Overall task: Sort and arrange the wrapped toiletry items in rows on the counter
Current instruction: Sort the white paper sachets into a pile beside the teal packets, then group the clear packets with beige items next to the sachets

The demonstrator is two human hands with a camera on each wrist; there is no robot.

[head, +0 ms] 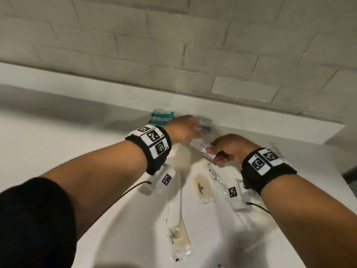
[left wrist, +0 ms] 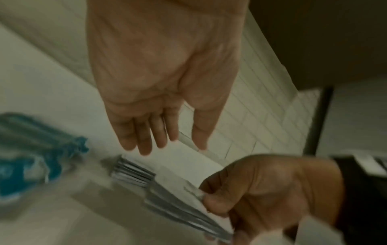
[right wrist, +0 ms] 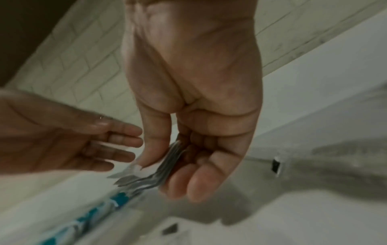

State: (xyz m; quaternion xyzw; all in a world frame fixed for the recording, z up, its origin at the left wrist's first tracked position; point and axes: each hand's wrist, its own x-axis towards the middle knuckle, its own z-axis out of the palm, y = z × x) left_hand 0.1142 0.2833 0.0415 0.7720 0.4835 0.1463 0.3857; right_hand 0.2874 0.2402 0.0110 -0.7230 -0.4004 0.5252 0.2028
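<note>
My right hand [head: 222, 151] grips a stack of flat white wrapped packets [head: 201, 149] [left wrist: 188, 174] [right wrist: 165, 165], thumb on top and fingers curled beneath, above the white counter [head: 77, 132]. My left hand [head: 185, 130] [left wrist: 165, 132] hovers just left of it with fingers straight, holding nothing. Teal-and-white wrapped packets [head: 162, 118] [left wrist: 31, 149] [right wrist: 100, 210] lie stacked at the back by the ledge. A small grey-white stack of packets [head: 204, 123] lies beside them, partly hidden by my left hand.
Clear-wrapped items lie in the white basin [head: 135, 219] below my hands: a cream sachet [head: 201, 190], a long thin wrapped item [head: 179, 225] and other clear wraps [head: 214, 175]. A white ledge [head: 116, 89] and tiled wall [head: 173, 45] bound the back. The counter's right edge [head: 336, 140] drops off.
</note>
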